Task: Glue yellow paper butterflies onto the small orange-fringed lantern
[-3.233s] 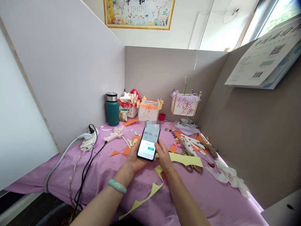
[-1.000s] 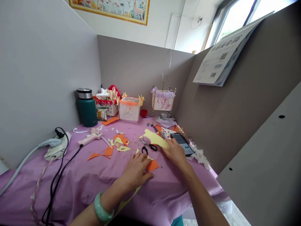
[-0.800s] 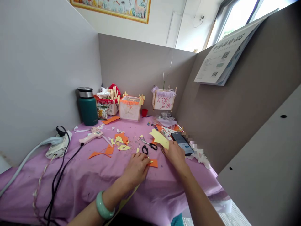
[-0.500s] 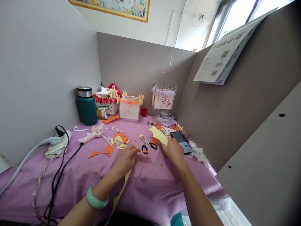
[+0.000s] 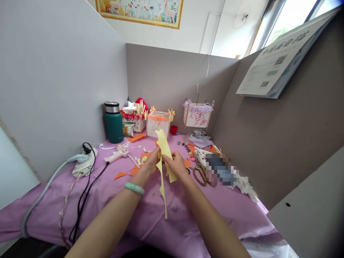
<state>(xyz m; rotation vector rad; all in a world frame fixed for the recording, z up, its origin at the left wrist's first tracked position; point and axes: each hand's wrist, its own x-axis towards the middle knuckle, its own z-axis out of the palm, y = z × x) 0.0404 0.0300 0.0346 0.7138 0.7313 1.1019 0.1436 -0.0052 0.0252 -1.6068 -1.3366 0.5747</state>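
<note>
My two hands meet in the middle, above the purple-covered table. My left hand [image 5: 151, 162], with a pale green bangle on the wrist, is closed on a narrow, jagged strip of yellow paper [image 5: 162, 191] that hangs down. A bit of orange shows by its fingertips. My right hand [image 5: 176, 165] is closed on a wider piece of yellow paper [image 5: 164, 141] standing upright against the left fingers. Where the two papers overlap, the fingertips are partly hidden. Gold-handled scissors [image 5: 200, 175] lie to the right of my right hand.
Paper scraps [image 5: 124, 175] and a pink glue gun [image 5: 117, 154] with a cord lie left. A green bottle [image 5: 113, 123], paper-sided boxes [image 5: 158, 125] and a red cup [image 5: 174, 129] stand behind. Pens [image 5: 200, 154] lie right, beside a blurred-out patch. A power strip [image 5: 84, 164] sits at far left.
My right hand has brought the wider yellow paper left, to my left hand. My left hand has risen slightly with the strip. The view has shifted, and the gold-handled scissors now show.
</note>
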